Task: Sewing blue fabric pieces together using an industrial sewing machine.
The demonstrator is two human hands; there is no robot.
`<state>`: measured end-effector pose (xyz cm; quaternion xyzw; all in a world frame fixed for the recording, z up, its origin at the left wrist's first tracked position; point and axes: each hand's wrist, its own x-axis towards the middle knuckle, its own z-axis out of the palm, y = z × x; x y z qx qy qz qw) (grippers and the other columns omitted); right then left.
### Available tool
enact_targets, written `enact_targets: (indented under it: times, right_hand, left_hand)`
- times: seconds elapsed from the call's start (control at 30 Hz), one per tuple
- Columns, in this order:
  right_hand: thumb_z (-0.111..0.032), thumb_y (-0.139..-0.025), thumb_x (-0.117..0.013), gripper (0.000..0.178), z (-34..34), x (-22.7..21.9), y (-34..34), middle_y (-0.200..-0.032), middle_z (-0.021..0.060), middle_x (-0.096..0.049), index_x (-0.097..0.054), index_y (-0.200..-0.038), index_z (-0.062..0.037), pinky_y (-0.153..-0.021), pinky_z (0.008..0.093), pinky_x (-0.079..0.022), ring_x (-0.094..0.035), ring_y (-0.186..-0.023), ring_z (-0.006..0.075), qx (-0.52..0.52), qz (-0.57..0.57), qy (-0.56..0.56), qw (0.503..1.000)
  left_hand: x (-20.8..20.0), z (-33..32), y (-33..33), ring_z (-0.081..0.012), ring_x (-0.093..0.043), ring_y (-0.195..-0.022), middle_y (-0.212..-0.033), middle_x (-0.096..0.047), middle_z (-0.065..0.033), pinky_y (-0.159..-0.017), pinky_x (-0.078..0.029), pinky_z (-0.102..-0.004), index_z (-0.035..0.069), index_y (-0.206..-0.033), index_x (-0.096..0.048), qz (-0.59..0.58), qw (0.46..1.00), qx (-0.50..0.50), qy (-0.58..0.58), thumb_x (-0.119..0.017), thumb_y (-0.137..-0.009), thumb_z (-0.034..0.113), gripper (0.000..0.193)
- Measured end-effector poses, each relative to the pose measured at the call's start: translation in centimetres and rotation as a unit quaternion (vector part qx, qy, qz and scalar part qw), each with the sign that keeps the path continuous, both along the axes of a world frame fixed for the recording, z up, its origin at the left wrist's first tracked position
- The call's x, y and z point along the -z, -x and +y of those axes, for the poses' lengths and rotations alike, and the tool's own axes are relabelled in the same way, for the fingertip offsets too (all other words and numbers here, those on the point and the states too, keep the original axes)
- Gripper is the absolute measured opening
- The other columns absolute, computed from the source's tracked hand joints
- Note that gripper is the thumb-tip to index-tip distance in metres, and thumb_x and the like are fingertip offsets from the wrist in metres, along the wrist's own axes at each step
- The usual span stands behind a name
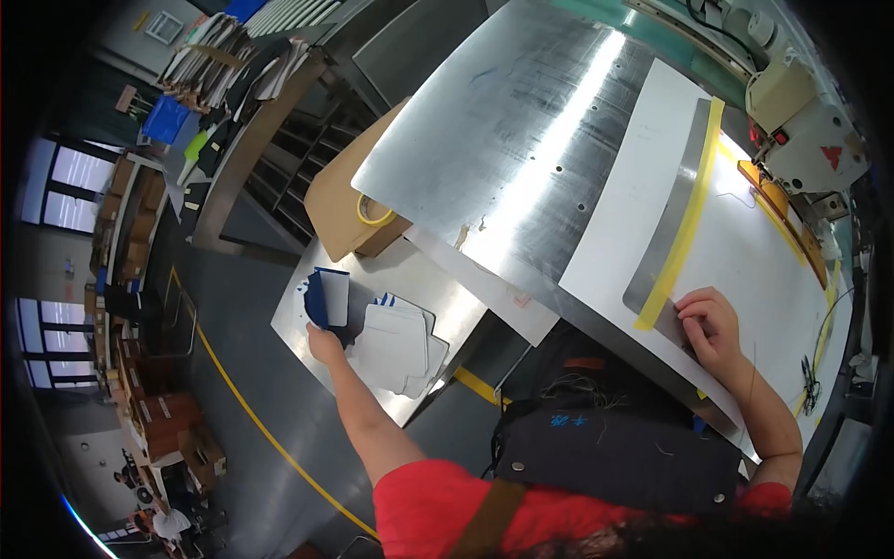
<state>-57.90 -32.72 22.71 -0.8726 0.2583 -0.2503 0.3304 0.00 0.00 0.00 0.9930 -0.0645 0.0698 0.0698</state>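
Note:
At the lower left, my left hand (323,343) is closed on the near end of a blue-and-white flat piece (318,296), over a low metal table (419,279). Its fingertips are partly hidden by the piece. Just right of it lies a loose stack of pale flat pieces (395,343), some with blue edges. My right hand (712,331) rests on the white worktop (745,307) with its fingers curled in, and nothing shows in them. Beside it, a yellow tape strip (684,242) edges a grey metal band on the worktop.
A sewing machine (801,140) stands at the far right. A large metal sheet (503,140) covers the worktop's left part. Under its left edge are a cardboard box (340,186) and a yellow tape roll (374,221). A dark cloth (615,456) lies before me.

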Motion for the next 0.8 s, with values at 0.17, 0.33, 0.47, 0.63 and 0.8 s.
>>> enact_targets:
  times: [0.17, 0.33, 0.47, 0.63, 0.8]
  right_hand:
    - [0.000, -0.080, -0.060, 0.006, 0.1, -0.5, -0.3, -0.094, 0.0125, -0.062, -0.059, -0.084, -0.0028, -0.070, 0.0324, -0.048, -0.059, -0.081, 0.0271, -0.006, -0.011, -0.011, 1.000]
    - [0.000, -0.082, -0.058, 0.005, 0.3, -0.3, -0.3, -0.094, 0.0122, -0.061, -0.058, -0.086, -0.0029, -0.070, 0.0310, -0.048, -0.059, -0.082, 0.0254, -0.008, -0.013, -0.015, 1.000]
    - [0.001, -0.080, -0.060, 0.006, 0.2, 0.0, -0.2, -0.091, 0.0127, -0.062, -0.059, -0.085, -0.0026, -0.070, 0.0323, -0.048, -0.060, -0.081, 0.0270, 0.004, -0.013, 0.004, 1.000]
    - [0.001, -0.079, -0.061, 0.007, 0.2, -0.3, -0.3, -0.091, 0.0126, -0.062, -0.059, -0.085, -0.0032, -0.070, 0.0330, -0.048, -0.060, -0.080, 0.0274, 0.010, -0.001, 0.011, 1.000]
    - [0.001, -0.078, -0.061, 0.008, 0.1, -0.5, -0.7, -0.091, 0.0120, -0.062, -0.059, -0.084, -0.0037, -0.069, 0.0332, -0.047, -0.059, -0.079, 0.0267, 0.011, 0.024, 0.020, 0.999]
  left_hand:
    - [-4.1, 4.8, -3.6, -0.0410, -0.061, -0.101, -0.109, -0.064, -0.0244, -0.086, -0.047, -0.0431, -0.005, -0.116, -0.056, -0.047, 0.965, 0.026, 0.256, -0.054, -0.090, 0.010, 0.030]
    - [-8.8, 5.1, -4.6, -0.0397, -0.062, -0.101, -0.109, -0.065, -0.0227, -0.086, -0.047, -0.0436, -0.003, -0.116, -0.057, -0.062, 0.972, -0.018, 0.227, -0.054, -0.089, 0.009, 0.030]
    - [-11.2, -0.3, -2.9, -0.0410, -0.063, -0.093, -0.100, -0.066, -0.0221, -0.080, -0.050, -0.0470, -0.001, -0.109, -0.056, -0.097, 0.990, -0.045, 0.094, -0.051, -0.089, 0.010, 0.024]
    - [-4.4, -3.7, -3.3, -0.0405, -0.065, -0.085, -0.091, -0.067, -0.0215, -0.073, -0.051, -0.0469, -0.001, -0.095, -0.056, -0.063, 0.995, 0.072, -0.004, -0.044, -0.088, 0.005, 0.016]
    - [2.1, -5.9, -2.3, -0.0389, -0.066, -0.087, -0.092, -0.066, -0.0230, -0.077, -0.052, -0.0456, -0.002, -0.097, -0.057, 0.035, 0.994, 0.102, -0.028, -0.057, -0.083, 0.019, 0.025]
